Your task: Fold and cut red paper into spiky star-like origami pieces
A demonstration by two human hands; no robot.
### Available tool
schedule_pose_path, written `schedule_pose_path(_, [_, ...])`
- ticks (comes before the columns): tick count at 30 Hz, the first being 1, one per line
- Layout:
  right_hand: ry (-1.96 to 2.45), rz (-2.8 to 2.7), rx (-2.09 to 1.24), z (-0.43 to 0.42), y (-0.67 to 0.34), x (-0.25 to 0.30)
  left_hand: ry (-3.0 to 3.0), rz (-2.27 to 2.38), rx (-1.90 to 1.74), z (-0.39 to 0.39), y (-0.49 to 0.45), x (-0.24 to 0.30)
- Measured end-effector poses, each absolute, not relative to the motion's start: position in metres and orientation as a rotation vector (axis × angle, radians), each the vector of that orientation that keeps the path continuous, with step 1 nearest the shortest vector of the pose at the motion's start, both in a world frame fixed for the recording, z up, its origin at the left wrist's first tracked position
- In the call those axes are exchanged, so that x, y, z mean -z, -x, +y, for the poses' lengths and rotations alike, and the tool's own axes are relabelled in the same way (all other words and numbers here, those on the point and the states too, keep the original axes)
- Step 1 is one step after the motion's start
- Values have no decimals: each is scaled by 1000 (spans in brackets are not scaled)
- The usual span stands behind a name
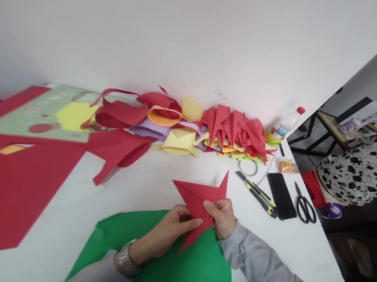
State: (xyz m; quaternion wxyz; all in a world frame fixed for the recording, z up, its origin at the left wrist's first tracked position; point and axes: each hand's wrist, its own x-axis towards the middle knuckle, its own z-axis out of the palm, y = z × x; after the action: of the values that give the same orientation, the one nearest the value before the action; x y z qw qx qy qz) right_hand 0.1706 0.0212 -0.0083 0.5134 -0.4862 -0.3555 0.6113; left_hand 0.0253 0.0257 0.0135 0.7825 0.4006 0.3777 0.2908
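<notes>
Between my two hands is a folded red paper piece point(199, 196) with pointed tips sticking out at the upper left, upper right and bottom. My left hand point(180, 223) pinches its lower left part, thumb on top. On its right side my right hand point(223, 214) grips it, thumb pressed on the face and the other fingers partly hidden behind. Under the hands lies a green paper sheet point(181, 270) on the white table point(55, 217).
Red folded pieces point(233, 128) are stacked by the wall, beside rolled coloured papers point(178, 140). To the right lie a utility knife point(258, 195), a black phone point(281, 195), scissors point(304, 207) and a tape ring point(247, 167). A bottle point(282, 128) stands behind. Red sheets point(12, 185) cover the left. Another person's patterned clothing point(362, 168) shows at right.
</notes>
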Motion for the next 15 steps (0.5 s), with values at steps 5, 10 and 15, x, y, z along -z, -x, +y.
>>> schedule_pose_path(5, [1180,-857,-1459,23,-171,13,-874,820,-641,25,-27,-12])
schedule_pose_path(10, [1173,-847,-1463,26,-171,13,-887,802,-643,26,-26,-20])
schedule_pose_path(15, [1187,-921,-1426,23,-173,16,-934,832,-634,25,-27,-17])
